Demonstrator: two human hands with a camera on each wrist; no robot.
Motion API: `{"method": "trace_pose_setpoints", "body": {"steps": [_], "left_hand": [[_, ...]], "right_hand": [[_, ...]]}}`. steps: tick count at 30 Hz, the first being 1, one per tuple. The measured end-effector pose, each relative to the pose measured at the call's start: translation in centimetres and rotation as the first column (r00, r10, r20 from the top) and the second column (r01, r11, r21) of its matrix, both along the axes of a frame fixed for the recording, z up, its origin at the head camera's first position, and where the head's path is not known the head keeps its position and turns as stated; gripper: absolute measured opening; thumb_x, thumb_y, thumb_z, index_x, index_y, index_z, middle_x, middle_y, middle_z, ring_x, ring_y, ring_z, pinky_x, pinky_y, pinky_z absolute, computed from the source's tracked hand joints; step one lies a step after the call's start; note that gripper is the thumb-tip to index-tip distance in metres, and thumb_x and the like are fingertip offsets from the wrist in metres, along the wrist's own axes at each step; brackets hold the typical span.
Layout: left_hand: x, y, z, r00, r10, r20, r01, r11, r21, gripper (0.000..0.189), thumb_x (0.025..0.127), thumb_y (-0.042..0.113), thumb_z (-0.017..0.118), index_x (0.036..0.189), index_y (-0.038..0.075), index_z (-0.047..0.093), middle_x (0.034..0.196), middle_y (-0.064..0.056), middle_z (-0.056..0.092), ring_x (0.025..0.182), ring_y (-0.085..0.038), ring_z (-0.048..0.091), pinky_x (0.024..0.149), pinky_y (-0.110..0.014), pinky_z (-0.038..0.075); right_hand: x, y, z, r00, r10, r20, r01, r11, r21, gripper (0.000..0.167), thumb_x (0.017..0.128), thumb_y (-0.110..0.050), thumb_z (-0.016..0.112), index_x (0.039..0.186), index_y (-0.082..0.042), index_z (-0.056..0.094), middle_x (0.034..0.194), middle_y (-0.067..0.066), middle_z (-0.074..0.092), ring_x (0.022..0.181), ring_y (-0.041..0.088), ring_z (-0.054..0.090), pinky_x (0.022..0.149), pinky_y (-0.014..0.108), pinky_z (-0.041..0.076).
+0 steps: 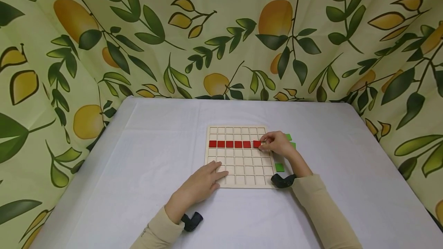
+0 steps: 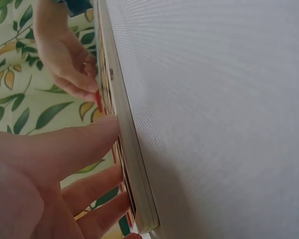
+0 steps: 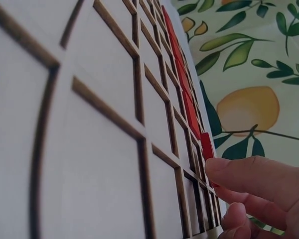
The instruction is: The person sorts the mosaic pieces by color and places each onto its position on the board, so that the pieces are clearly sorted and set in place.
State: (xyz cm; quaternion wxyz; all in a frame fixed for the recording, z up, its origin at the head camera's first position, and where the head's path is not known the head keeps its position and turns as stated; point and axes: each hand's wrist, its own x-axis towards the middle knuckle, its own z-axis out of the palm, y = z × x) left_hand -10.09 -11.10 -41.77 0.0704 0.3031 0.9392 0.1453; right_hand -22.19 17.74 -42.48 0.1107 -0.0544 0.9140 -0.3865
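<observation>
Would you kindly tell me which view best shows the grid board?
The head view, because nearly the whole grid board shows from above. The left wrist view shows mainly its edge; the right wrist view, slanted cells close up.

The left sleeve (image 1: pixel 160 229) is beige, with a small dark marking (image 1: pixel 144 232) (too tiny to read); the right sleeve (image 1: pixel 322 210) is the same beige. The left wrist camera (image 1: pixel 194 222) and right wrist camera (image 1: pixel 283 181) are black and rounded.
</observation>
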Motion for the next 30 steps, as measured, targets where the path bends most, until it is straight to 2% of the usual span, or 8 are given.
{"method": "trace_pose_setpoints", "body": {"steps": [8, 17, 23, 30], "left_hand": [[0.11, 0.04, 0.28, 0.999, 0.028, 0.038, -0.026, 0.998, -0.05, 0.041, 0.096, 0.02, 0.057, 0.137, 0.018, 0.055, 0.151, -0.015, 0.044, 0.142, -0.036, 0.04, 0.116, -0.049, 0.039], [0.05, 0.05, 0.27, 0.999, 0.04, 0.013, -0.038, 0.993, -0.111, 0.041, 0.097, 0.025, 0.055, 0.138, 0.024, 0.054, 0.151, -0.011, 0.045, 0.141, -0.033, 0.042, 0.116, -0.048, 0.039], [-0.05, 0.03, 0.25, 0.999, 0.032, 0.018, -0.03, 0.994, -0.109, 0.041, 0.097, 0.025, 0.056, 0.138, 0.023, 0.054, 0.151, -0.011, 0.045, 0.141, -0.033, 0.042, 0.116, -0.048, 0.039], [-0.11, -0.09, 0.12, 0.999, 0.029, 0.02, -0.028, 0.998, -0.059, 0.04, 0.096, 0.021, 0.058, 0.136, 0.021, 0.056, 0.149, -0.014, 0.046, 0.14, -0.035, 0.043, 0.116, -0.049, 0.039]], "right_hand": [[-0.11, -0.13, -0.39, 1.0, -0.013, -0.006, 0.013, 1.0, 0.022, 0.027, 0.078, -0.012, 0.077, 0.099, 0.003, 0.069, 0.069, 0.001, 0.05, 0.068, 0.015, 0.044, 0.058, 0.023, 0.033], [-0.28, -0.32, -0.57, 1.0, 0.01, -0.022, -0.009, 1.0, 0.022, 0.025, 0.079, -0.01, 0.077, 0.1, 0.002, 0.071, 0.068, 0.0, 0.052, 0.067, 0.013, 0.044, 0.057, 0.021, 0.035], [-0.05, -0.33, -0.42, 1.0, 0.002, -0.009, -0.002, 1.0, 0.024, 0.028, 0.08, -0.012, 0.076, 0.104, 0.001, 0.072, 0.07, 0.001, 0.051, 0.07, 0.015, 0.045, 0.059, 0.022, 0.035], [0.53, 0.16, -0.34, 1.0, 0.005, -0.002, -0.005, 1.0, 0.011, 0.029, 0.08, -0.011, 0.076, 0.105, 0.003, 0.071, 0.072, 0.002, 0.05, 0.073, 0.017, 0.045, 0.059, 0.021, 0.034]]}}
